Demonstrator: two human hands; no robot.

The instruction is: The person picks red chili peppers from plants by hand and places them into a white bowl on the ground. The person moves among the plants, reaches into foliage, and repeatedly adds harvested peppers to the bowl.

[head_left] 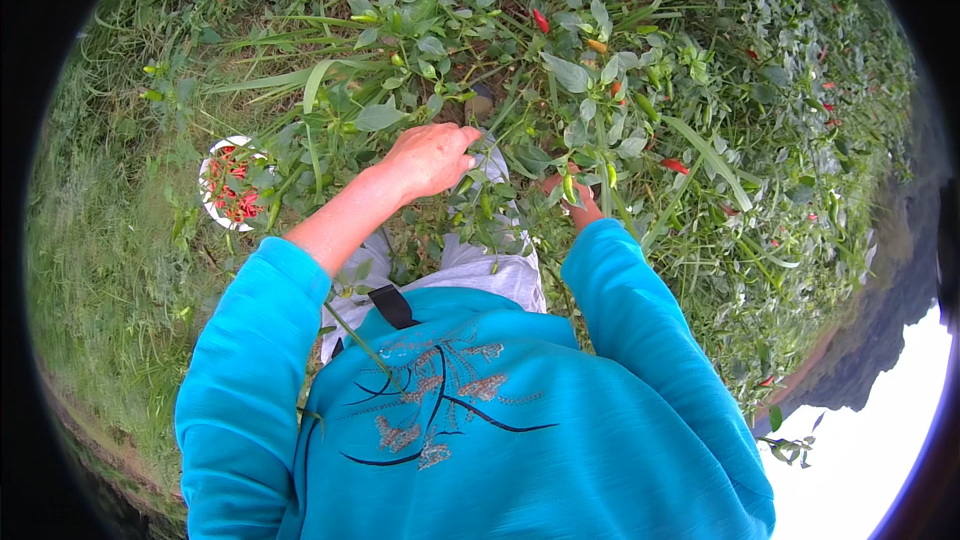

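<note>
My left hand [432, 156] reaches into a chili plant [380, 116], fingers bent and drawn together among the stems; what they hold, if anything, I cannot make out. Below its fingertips hang green chilies [485, 202]. My right hand [580, 202] is lower and to the right, largely hidden behind leaves and a pale green chili [569, 186], so its grip is unclear. Red chilies [673, 165] dot the foliage to the right and above.
A white bowl [207, 195] of red chilies sits in the grass at left, beside the plants. Dense chili plants and long grass blades surround me. Dark hills and pale sky show at the lower right rim.
</note>
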